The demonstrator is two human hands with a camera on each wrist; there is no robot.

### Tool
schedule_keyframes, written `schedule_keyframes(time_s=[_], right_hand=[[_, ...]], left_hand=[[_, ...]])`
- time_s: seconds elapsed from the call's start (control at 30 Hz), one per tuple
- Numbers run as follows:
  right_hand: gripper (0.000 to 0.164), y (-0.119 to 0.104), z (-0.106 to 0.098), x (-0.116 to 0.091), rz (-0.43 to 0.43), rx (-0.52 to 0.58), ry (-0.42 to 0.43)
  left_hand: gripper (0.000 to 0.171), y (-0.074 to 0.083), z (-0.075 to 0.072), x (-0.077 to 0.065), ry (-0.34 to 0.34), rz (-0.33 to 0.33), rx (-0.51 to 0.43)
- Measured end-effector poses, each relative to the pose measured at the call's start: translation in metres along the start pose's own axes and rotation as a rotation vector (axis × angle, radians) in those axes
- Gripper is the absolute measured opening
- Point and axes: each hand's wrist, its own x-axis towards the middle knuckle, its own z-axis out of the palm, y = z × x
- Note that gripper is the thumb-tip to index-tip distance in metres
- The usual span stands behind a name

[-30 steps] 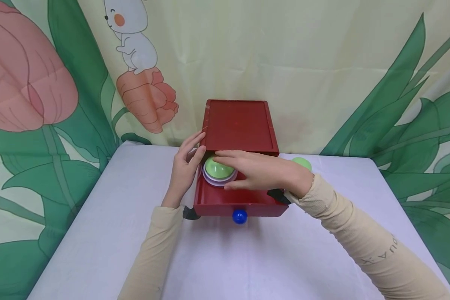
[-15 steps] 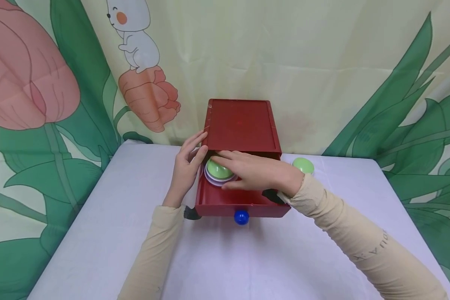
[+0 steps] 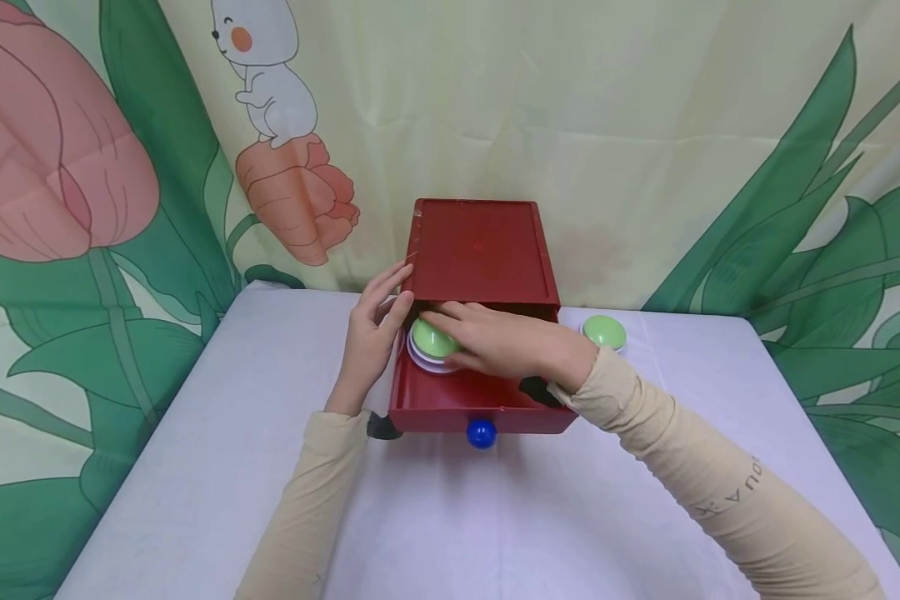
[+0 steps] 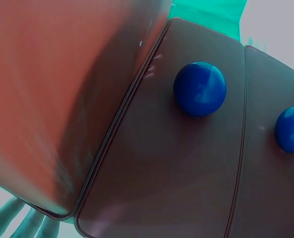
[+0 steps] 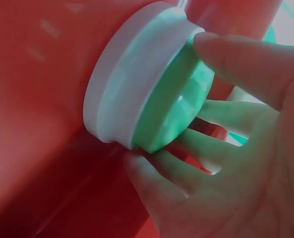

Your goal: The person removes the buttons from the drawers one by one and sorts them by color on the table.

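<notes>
A green-domed push button [image 3: 429,340] with a white base sits at the left of the pulled-out drawer [image 3: 465,400] of a red cabinet [image 3: 480,250]. My right hand [image 3: 506,342] reaches over it from the right. In the right wrist view my thumb meets the rim of the green dome [image 5: 179,106], and my fingers curve round its other side. The white base faces the red drawer surface. My left hand [image 3: 372,333] rests against the cabinet's left side with fingers extended; some of its fingertips [image 4: 18,218] show in the left wrist view.
A second green-domed button [image 3: 604,332] stands on the white-covered table [image 3: 570,517], right of the cabinet. A blue knob [image 3: 482,433] juts from the drawer front; the left wrist view shows another blue knob [image 4: 291,129]. Behind hangs a printed curtain [image 3: 615,167].
My right hand has shifted slightly left and its fingers and thumb have closed in on the button in the drawer. The second button has come into fuller view. My left hand has stayed in place.
</notes>
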Motion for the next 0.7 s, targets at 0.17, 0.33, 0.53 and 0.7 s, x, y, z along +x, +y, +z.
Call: schedule_keyframes(time_s=[0.17,0.33,0.53,0.7], right_hand=[[0.063,-0.0051,-0.0027,-0.0028,0.011,-0.022,-0.012],[0.064,-0.0079,-0.0048,-0.0055,0.027,-0.022,-0.023],[0.064,-0.0074,-0.0056,-0.0076,0.030,-0.001,0.009],[0.067,-0.0086,-0.0047,-0.0079,0.048,0.010,0.002]], left_hand=[[0.042,0.0001,-0.0007,0.0004,-0.003,-0.002,0.000],[0.042,0.0012,-0.0006,0.0012,0.000,0.009,0.001],[0.042,0.0017,-0.0002,0.0016,-0.003,0.008,-0.003],[0.042,0.0009,0.0001,0.0002,-0.008,0.002,0.001]])
